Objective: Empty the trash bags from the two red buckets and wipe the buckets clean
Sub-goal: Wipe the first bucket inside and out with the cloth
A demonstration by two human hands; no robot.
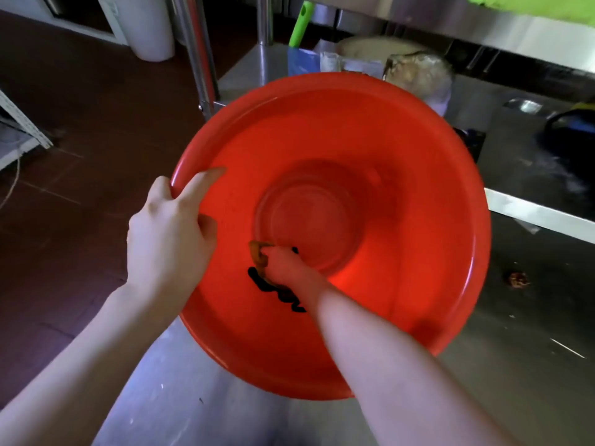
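One red bucket point(402, 175) stands on a steel table, seen from above, with no bag in it and black marker writing on its near inner wall. My left hand point(167, 233) grips the bucket's left rim, the index finger stretched along the inside. My right hand point(283, 265) reaches deep into the bucket and holds a small brownish cloth point(257, 252) pressed against the near inner wall, close to the bottom. Only this one bucket is in view.
The steel table point(515, 365) carries a small brown scrap point(517, 280) to the bucket's right. Behind the bucket lie a clear plastic bag point(418, 75), a blue bag and a green handle point(299, 24). Dark red floor tiles lie to the left; a shelf runs overhead.
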